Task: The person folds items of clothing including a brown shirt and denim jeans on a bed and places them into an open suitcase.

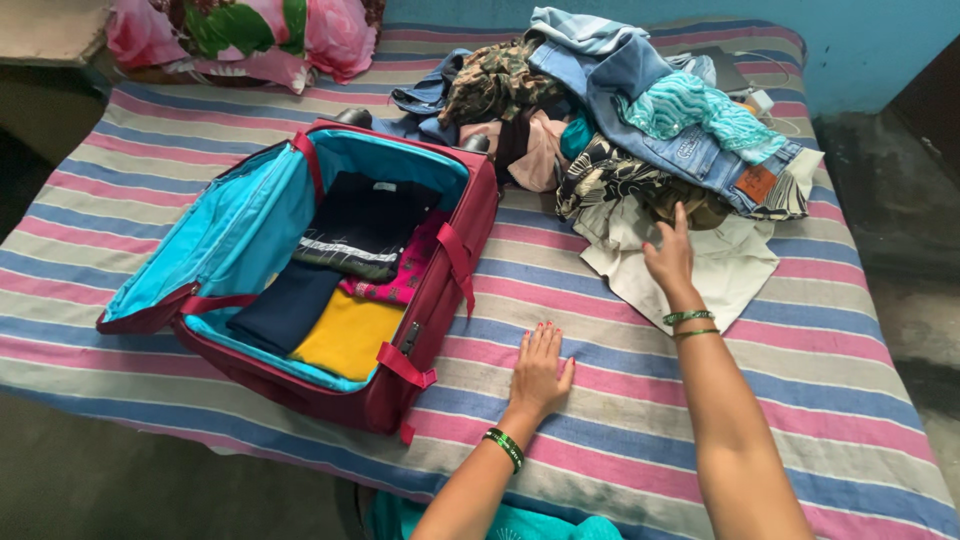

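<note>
1. Head view, hands. The right hand (670,255) reaches to the foot of the clothes pile (640,120), fingers extended and slightly spread, tips touching the cream cloth (700,265) where a patterned garment (600,175) overlaps it; nothing is gripped yet. The left hand (538,370) lies flat, palm down and fingers open, on the bed (800,380), just beside the suitcase (440,300), and holds nothing.
2. Head view, cream cloth. It lies at the bottom front of the pile, partly spread over the striped sheet and partly pinned under jeans (690,140) and other garments.
3. Handling (judgement). The cloth looks thin, soft and light, limp rather than stiff. It would bunch easily, so a pinch on its free front edge seems the best hold. The heavier denim above may drag or topple if the cloth is pulled.
4. Materials and shapes. The pile mixes denim, a teal knit-like piece (700,110) and printed fabrics, all crumpled.
5. Suitcase. It is a maroon soft-sided case, lid open, with turquoise lining. Folded garments inside it lie flat: black, navy, yellow and pink.
6. Surroundings. A floral pillow (250,35) lies at the far left corner of the bed.
</note>
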